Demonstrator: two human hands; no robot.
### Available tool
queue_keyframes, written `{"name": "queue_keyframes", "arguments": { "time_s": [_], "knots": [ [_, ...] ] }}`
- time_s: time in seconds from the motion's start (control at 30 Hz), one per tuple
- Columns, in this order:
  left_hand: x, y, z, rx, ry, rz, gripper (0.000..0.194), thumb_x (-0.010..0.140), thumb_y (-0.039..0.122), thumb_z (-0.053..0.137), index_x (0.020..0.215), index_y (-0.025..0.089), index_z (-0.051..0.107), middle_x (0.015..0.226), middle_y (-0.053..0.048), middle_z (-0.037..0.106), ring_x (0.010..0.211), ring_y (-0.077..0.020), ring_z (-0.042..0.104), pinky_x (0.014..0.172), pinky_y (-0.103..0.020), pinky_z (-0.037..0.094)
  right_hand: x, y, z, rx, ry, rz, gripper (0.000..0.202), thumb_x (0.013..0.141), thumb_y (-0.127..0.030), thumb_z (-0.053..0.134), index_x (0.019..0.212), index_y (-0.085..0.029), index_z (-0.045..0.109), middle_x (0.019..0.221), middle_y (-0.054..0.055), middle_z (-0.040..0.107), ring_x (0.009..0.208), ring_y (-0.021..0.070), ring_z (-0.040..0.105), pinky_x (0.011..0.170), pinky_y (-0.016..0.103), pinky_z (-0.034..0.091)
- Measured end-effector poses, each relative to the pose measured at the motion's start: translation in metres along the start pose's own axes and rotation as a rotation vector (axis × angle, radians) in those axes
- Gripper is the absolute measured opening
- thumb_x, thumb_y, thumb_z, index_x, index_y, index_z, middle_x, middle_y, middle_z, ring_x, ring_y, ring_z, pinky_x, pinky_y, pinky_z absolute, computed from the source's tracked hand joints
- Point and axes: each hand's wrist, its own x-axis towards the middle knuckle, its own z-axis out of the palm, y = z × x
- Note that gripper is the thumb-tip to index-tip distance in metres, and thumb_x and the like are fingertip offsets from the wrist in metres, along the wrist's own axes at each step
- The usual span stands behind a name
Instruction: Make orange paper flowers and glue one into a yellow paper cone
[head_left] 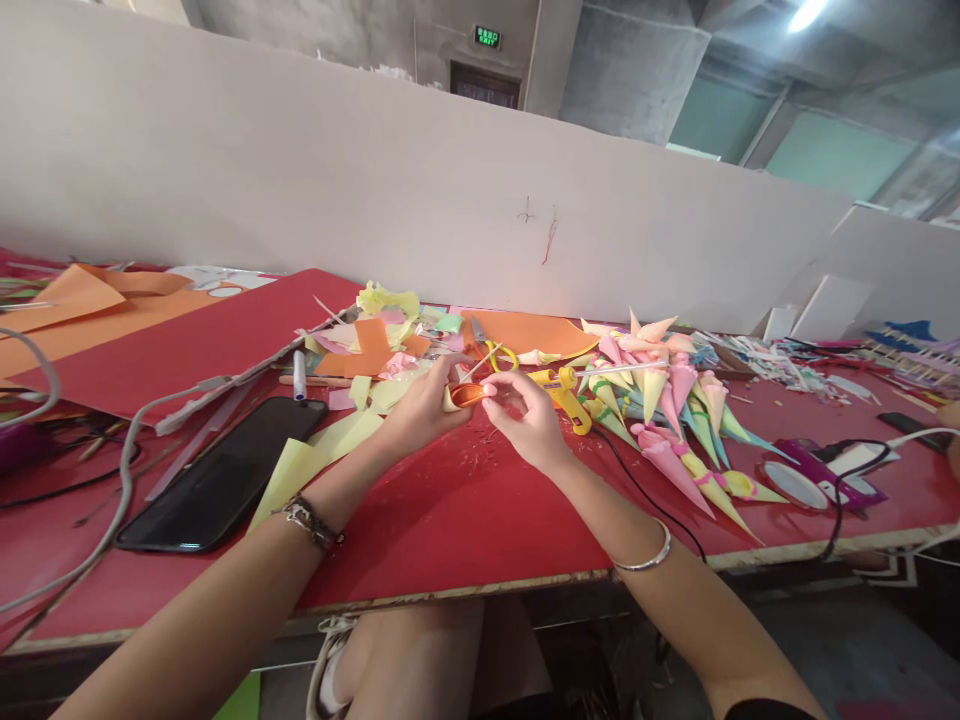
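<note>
A small rolled paper cone (469, 396), orange inside and pale yellow outside, is held over the middle of the red table. My left hand (427, 405) wraps round its left side, hiding most of the outside. At the cone's right rim, my right hand (525, 412) has thumb and forefinger pinched together; whether they grip the rim or something tiny is hard to make out. Just right of that hand lies a yellow glue gun (566, 398) with its cord trailing toward the table edge. Yellow-handled scissors (501, 352) rest behind the hands.
Finished-looking paper cones (667, 390) in pink, yellow and blue pile up at right. A black phone (225, 480) and yellow paper (300, 462) lie at left. Behind are paper scraps (367, 345), orange paper (532, 330) and a white partition (420, 190). A white cable (127, 470) crosses the left side.
</note>
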Motion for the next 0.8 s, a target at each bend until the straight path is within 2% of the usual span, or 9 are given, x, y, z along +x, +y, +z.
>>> {"name": "queue_keyframes", "arguments": {
  "time_s": [0.5,0.7,0.8],
  "knots": [
    [-0.002,-0.004,0.004,0.058,-0.018,0.037,0.044,0.068,0.016,0.054,0.109,0.019,0.036,0.075,0.003,0.044,0.062,-0.0096,0.044,0.054,-0.02,0.034,0.001,-0.005,-0.002,-0.055,-0.039,-0.059,0.006,0.075,-0.016,0.049,0.078,-0.021,0.049,0.076,-0.001,0.05,0.071,0.0099,0.051,0.067,0.023,0.049],
    [-0.002,-0.006,-0.001,0.131,-0.065,0.022,0.047,0.07,0.019,0.054,0.113,0.018,0.035,0.08,-0.002,0.051,0.065,-0.0116,0.049,0.054,-0.021,0.037,0.004,-0.003,-0.011,-0.319,-0.142,-0.225,0.007,0.075,-0.016,0.047,0.078,-0.022,0.05,0.073,-0.001,0.049,0.07,0.0117,0.049,0.069,0.026,0.046],
    [-0.002,-0.005,-0.004,0.193,-0.129,0.007,0.05,0.069,0.021,0.054,0.116,0.019,0.035,0.077,-0.002,0.052,0.062,-0.0124,0.05,0.051,-0.021,0.036,0.005,-0.003,-0.016,-0.436,-0.191,-0.247,0.008,0.076,-0.018,0.047,0.082,-0.022,0.052,0.075,0.0,0.051,0.073,0.0128,0.051,0.069,0.027,0.045]
  ]
}}
